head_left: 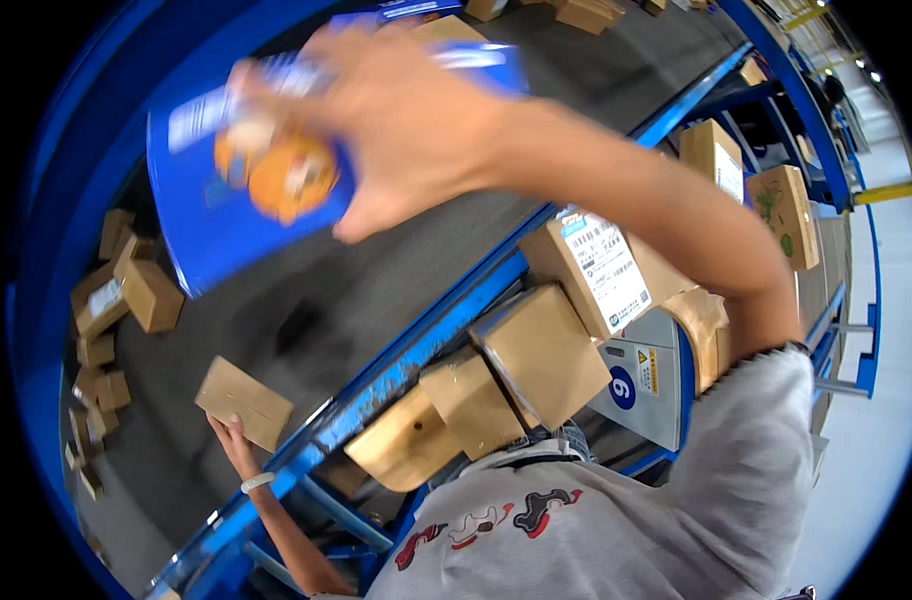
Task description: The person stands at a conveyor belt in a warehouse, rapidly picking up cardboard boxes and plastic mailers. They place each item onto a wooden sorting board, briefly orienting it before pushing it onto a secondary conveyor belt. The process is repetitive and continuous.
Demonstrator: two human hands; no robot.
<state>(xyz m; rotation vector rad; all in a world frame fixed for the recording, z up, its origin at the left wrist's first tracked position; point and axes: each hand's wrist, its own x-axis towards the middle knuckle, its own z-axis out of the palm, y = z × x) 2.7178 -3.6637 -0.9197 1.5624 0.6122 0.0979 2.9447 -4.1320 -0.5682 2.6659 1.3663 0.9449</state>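
My right hand (406,120) reaches across the upper part of the view, smeared by motion. Its fingers and thumb span a large blue box (246,240) with round orange pictures and a white label, which appears raised over the conveyor belt. At the lower left, my left hand (234,447) grips a small flat brown cardboard box (246,400) by its near edge, thumb on the upper face. That box is tilted above the belt, close to the blue side rail.
The dark conveyor belt (376,280) runs behind a blue rail (376,395). Several cartons (151,295) lie along its far side. Stacked brown cartons (541,350) and a labelled carton (591,270) stand before my body, beside a grey cabinet (641,380). More cartons (781,215) stand right.
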